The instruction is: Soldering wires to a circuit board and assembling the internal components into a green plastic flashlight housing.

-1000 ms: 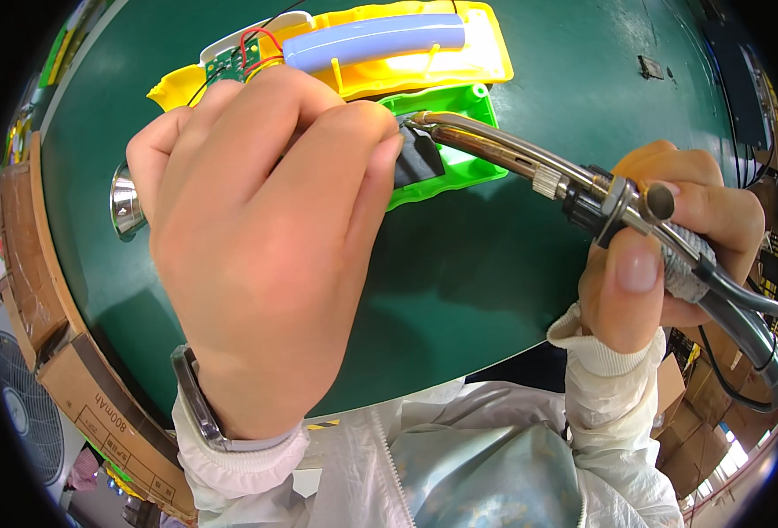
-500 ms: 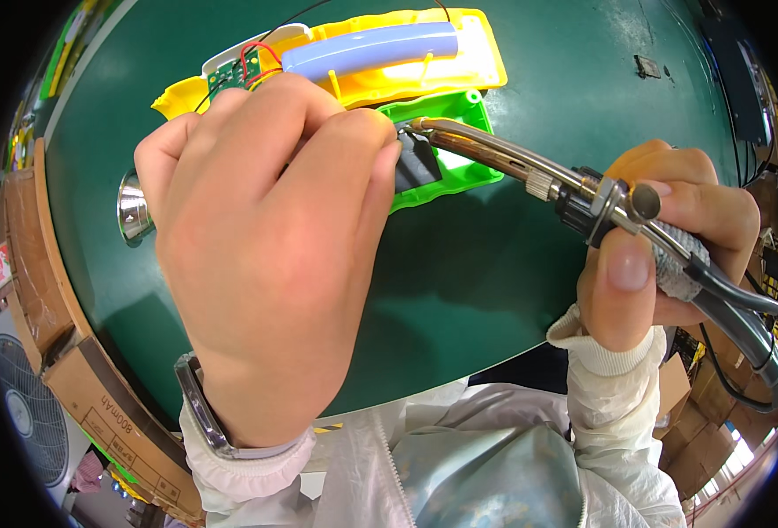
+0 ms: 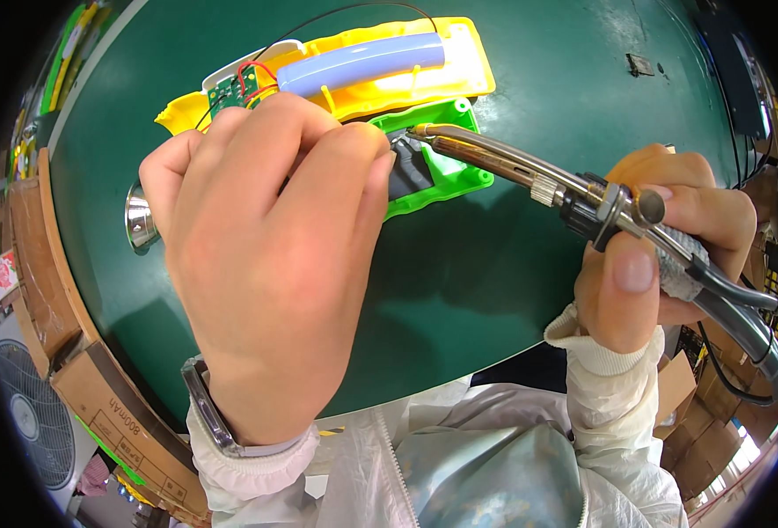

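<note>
My left hand (image 3: pixel 270 264) is curled with fingers pinched together over a green plastic part (image 3: pixel 446 167), which lies on the green table (image 3: pixel 512 290); what the fingertips pinch is hidden. My right hand (image 3: pixel 661 255) grips a soldering iron (image 3: pixel 529 172) whose metal tip reaches left to the dark piece inside the green part, right at my left fingertips. Behind them lies a yellow plastic housing (image 3: pixel 459 75) with a pale blue tube (image 3: pixel 362 62), a small green circuit board (image 3: pixel 226 92) and red and black wires.
A shiny metal knob (image 3: pixel 141 220) sits on the table left of my left hand. Cardboard boxes (image 3: pixel 116 414) and a fan (image 3: pixel 32 422) stand below the table edge at left. A small dark chip (image 3: pixel 639 63) lies far right on the table.
Both hands have stayed almost in place. The iron tip has held at the green part, with only a slight shift of the view.
</note>
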Demonstrator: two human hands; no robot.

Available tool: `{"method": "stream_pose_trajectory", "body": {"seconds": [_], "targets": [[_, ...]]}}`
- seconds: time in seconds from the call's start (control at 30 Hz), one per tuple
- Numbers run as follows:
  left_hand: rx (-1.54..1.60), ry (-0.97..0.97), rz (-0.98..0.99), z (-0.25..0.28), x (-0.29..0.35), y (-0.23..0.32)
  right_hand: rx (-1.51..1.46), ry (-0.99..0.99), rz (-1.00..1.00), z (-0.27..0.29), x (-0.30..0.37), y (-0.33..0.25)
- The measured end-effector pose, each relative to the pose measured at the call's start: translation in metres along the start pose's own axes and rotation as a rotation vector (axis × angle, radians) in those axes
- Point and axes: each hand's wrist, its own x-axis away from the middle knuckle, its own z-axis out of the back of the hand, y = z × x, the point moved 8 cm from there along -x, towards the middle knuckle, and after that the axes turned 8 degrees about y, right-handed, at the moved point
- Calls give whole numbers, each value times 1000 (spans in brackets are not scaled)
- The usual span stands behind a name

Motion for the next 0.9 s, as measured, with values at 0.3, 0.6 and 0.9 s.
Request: {"method": "stream_pose_trajectory", "body": {"seconds": [0.3, 0.6, 0.9], "targets": [[-4, 9, 24, 0, 1, -1, -14, 83, -66, 3, 2, 3], [20, -37, -65, 31, -6, -22, -95, 95, 32, 19, 4, 0], [63, -185, 74, 44, 10, -64, -79, 245, -46, 19, 11, 8]]}}
